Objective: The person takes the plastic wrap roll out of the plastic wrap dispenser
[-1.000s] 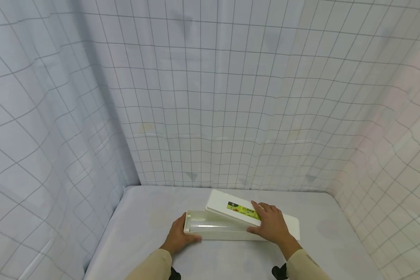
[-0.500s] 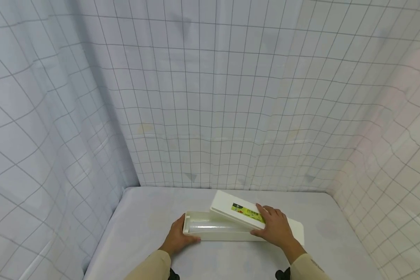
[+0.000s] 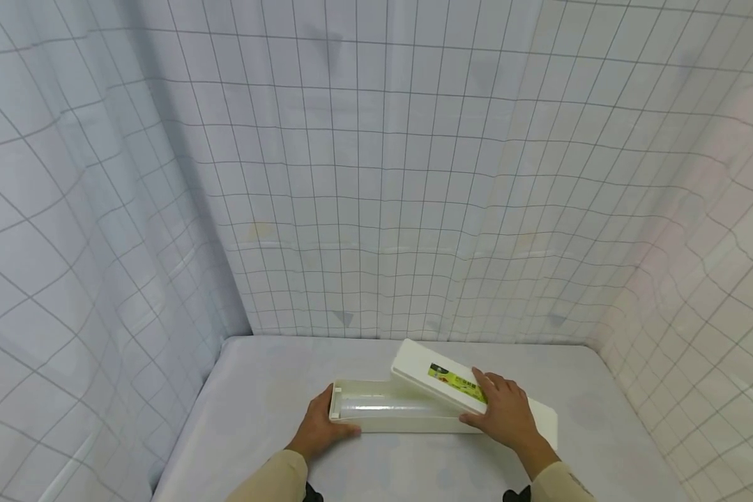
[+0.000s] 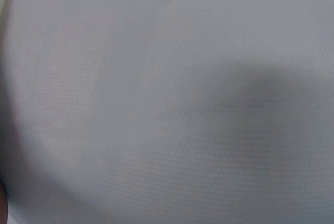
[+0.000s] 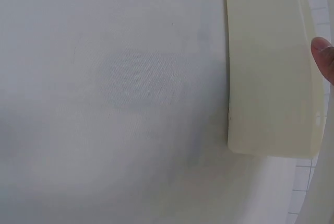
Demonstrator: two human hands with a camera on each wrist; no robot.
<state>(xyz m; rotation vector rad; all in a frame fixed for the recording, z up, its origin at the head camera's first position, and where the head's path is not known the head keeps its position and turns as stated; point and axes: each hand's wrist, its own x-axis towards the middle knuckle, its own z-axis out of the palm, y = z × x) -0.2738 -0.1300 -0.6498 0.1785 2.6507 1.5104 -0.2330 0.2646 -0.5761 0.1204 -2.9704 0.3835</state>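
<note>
A long white plastic box (image 3: 408, 424) lies lengthwise on the table in the head view. Inside it shows a shiny, clear roll (image 3: 376, 406), which looks like cling film. My left hand (image 3: 320, 427) grips the box's left end, thumb along the front. The white lid (image 3: 417, 362), with a green-yellow label, sits askew over the box's right part. My right hand (image 3: 507, 418) holds this lid by its long sides and hides some of it. In the right wrist view, the thumb (image 5: 323, 57) is at the edge of the pale box wall (image 5: 271, 78). The left wrist view shows mostly cloth.
A white cloth covers the table (image 3: 401, 470). White grid-patterned curtains (image 3: 383, 209) hang behind it and on both sides. Dark straps show at both wrists, below the beige sleeves (image 3: 272, 481).
My right hand has slid the lid to the right and turned it slightly, uncovering more of the roll. The left hand and the box have stayed nearly still.
</note>
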